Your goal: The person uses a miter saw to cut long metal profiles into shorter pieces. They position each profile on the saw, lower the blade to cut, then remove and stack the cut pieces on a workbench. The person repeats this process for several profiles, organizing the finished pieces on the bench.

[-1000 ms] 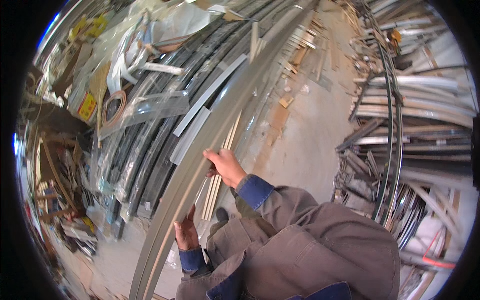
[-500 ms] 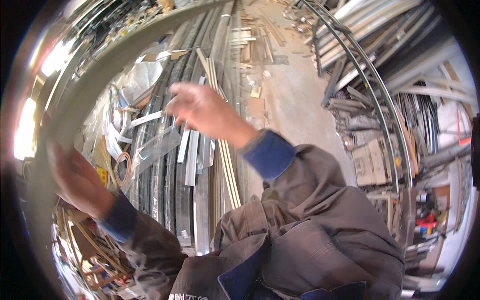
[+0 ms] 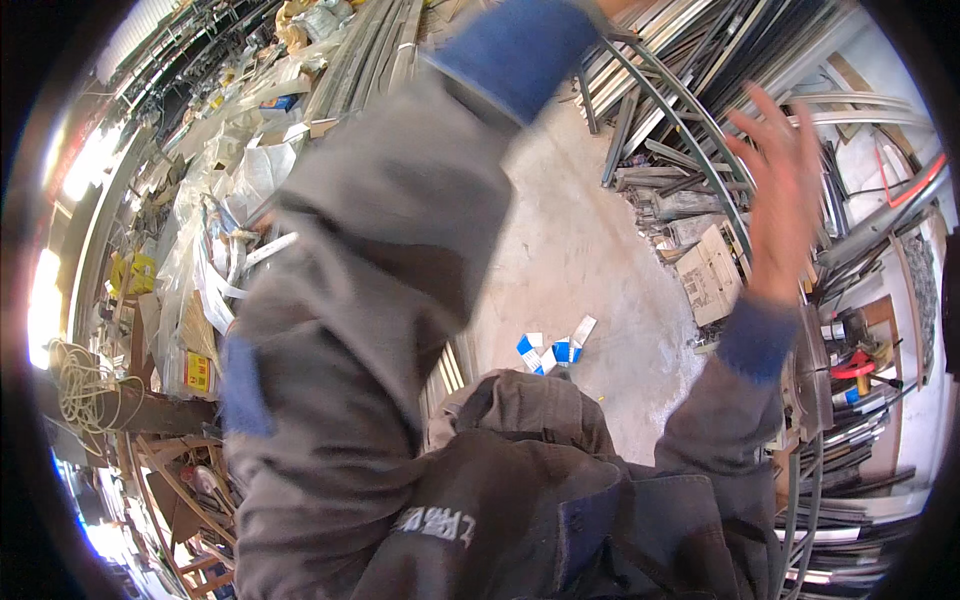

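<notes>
My left arm reaches up and across to the top edge, its blue cuff point(image 3: 520, 55) slightly blurred. Only a sliver of my left hand point(image 3: 612, 5) shows there; its fingers and anything in them are out of sight. On the right, my right hand point(image 3: 782, 195) is raised with fingers spread, blurred by motion, and I see nothing in it. Close to its left run two long dark rails point(image 3: 690, 100), bending toward the rim. They pass behind the hand and my right sleeve; whether the hand touches them I cannot tell.
Blue-and-white scraps point(image 3: 555, 352) lie on the concrete floor point(image 3: 570, 230). Flattened cardboard point(image 3: 710, 275) and stacked long strips point(image 3: 680, 50) stand along the right, a red tool point(image 3: 855, 370) below. At left are clear plastic sheeting point(image 3: 185, 235) and a coiled cord point(image 3: 95, 390).
My left hand has swung from the far left up to the top edge. My right hand has moved from the middle to the right. The broad grey-green strip at the left has left view.
</notes>
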`<state>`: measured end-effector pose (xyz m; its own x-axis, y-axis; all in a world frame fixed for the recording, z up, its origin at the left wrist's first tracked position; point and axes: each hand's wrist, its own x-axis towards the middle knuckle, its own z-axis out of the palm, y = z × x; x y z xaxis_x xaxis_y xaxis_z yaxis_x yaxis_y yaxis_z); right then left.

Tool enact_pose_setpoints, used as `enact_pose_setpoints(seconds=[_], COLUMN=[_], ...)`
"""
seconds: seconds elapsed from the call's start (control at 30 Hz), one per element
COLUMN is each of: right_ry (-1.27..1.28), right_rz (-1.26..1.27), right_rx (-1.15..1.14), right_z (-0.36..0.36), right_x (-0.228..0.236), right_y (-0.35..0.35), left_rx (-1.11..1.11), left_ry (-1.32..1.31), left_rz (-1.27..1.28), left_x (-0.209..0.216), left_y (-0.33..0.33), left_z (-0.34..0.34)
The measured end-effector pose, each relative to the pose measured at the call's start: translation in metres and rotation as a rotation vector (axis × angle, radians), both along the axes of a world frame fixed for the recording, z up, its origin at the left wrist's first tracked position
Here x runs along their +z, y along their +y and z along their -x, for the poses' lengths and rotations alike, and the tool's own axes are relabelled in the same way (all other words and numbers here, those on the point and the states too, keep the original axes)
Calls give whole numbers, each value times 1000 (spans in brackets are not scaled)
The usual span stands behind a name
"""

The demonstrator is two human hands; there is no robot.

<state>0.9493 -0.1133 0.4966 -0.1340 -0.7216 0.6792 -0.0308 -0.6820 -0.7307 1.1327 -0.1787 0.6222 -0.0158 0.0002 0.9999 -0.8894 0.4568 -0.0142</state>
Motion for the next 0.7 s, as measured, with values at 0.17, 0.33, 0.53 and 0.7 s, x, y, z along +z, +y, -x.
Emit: enact_pose_setpoints(seconds=[0.17, 0.33, 0.53, 0.7], right_ry=[-17, -657, -1092, -1146], right_rz=[-27, -337, -623, -724], right_rx=[-230, -398, -631, -1025], right_z=[150, 198, 202, 180], right_x=[-88, -246, -344, -391], right_y=[127, 233, 395, 514], left_rx=[-455, -678, -1226, -1331], left_ry=[-344, -667, -989, -1258], left_rz=[-257, -570, -869, -1093], left_x=[-167, -312, -442, -487], left_y=[21, 92, 179, 148], left_z=[170, 249, 286, 230])
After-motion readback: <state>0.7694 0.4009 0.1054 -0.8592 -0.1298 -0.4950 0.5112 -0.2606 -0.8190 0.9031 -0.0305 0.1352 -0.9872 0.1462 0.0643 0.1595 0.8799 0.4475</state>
